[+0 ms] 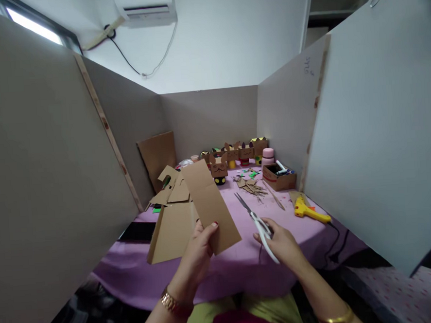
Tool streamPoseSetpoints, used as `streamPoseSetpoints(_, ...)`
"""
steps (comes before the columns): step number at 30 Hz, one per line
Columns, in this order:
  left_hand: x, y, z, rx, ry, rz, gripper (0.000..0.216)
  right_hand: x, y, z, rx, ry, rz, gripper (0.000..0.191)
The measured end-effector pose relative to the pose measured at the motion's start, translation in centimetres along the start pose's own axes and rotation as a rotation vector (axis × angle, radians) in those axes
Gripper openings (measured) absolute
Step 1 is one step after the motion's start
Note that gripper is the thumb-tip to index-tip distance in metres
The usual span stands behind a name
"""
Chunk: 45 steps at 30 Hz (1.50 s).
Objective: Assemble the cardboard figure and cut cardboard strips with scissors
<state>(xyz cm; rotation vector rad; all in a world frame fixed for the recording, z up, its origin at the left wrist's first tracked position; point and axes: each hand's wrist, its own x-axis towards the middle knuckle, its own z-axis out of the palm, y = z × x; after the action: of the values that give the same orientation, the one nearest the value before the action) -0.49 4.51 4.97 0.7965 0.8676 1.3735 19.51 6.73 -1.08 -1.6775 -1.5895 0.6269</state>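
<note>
My left hand (199, 252) pinches the lower edge of a long strip of brown cardboard (211, 205) and holds it up over the table. My right hand (281, 245) grips the white handles of a pair of scissors (255, 220). The blades are slightly apart and point away to the upper left, just right of the strip and not touching it. Under the strip a larger folded cardboard sheet (170, 232) lies on the purple tablecloth (240, 267).
A yellow glue gun (308, 210) with a black cord lies at the right. Behind are cardboard scraps (251, 186), a small box of pens (279, 176), a pink bottle (268, 156) and a row of cardboard figures (233, 155). Grey partition boards enclose the table. A black flat object (137, 232) lies left.
</note>
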Motion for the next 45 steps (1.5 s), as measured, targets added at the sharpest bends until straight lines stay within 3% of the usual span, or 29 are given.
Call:
streamPoseSetpoints(7,0.7,-0.3,-1.2,-0.043,0.024,-0.088,0.027,4.0,3.9,-1.1,-0.454,0.054,0.055,0.027)
streamPoseSetpoints(13,0.7,-0.6,-1.3,-0.048,0.024,-0.145,0.025,3.1,4.1,-0.9,-0.606,0.123,-0.01,0.026)
streamPoseSetpoints(17,0.6,-0.6,-1.0,-0.045,0.032,-0.139,0.026,1.7,2.7,1.6,-0.622,-0.01,-0.051,0.03)
streamPoseSetpoints(20,0.6,-0.5,-1.2,-0.037,0.035,-0.122,0.028,1.4,2.2,3.3,-0.629,-0.085,-0.048,0.023)
streamPoseSetpoints(25,0.6,-0.4,-2.0,0.009,0.022,-0.097,0.028,1.3,3.3,1.8,-0.554,-0.235,-0.095,0.02)
streamPoseSetpoints(28,0.7,-0.7,-2.4,0.054,0.012,-0.081,0.022,0.8,4.1,-0.6,-0.443,-0.296,-0.112,0.015)
streamPoseSetpoints(31,0.7,-1.2,-2.4,0.134,-0.004,-0.05,0.021,0.5,3.6,-1.8,-0.25,-0.242,-0.123,0.01)
streamPoseSetpoints(35,0.9,-1.7,-2.4,0.304,-0.037,0.063,0.035,-0.2,0.6,-0.4,0.178,-0.156,-0.143,0.02)
streamPoseSetpoints(39,1.0,-2.0,-3.0,0.509,-0.075,0.238,0.038,-1.3,-2.8,1.8,0.695,-0.114,-0.118,0.054)
streamPoseSetpoints(43,1.7,-2.7,-4.2,0.964,-0.121,0.521,0.045,-0.7,-3.8,2.7,1.14,0.025,0.012,0.043)
streamPoseSetpoints(45,2.5,-3.0,-4.9,1.136,-0.035,0.65,0.046,0.3,-3.3,2.9,1.242,0.096,0.076,0.038)
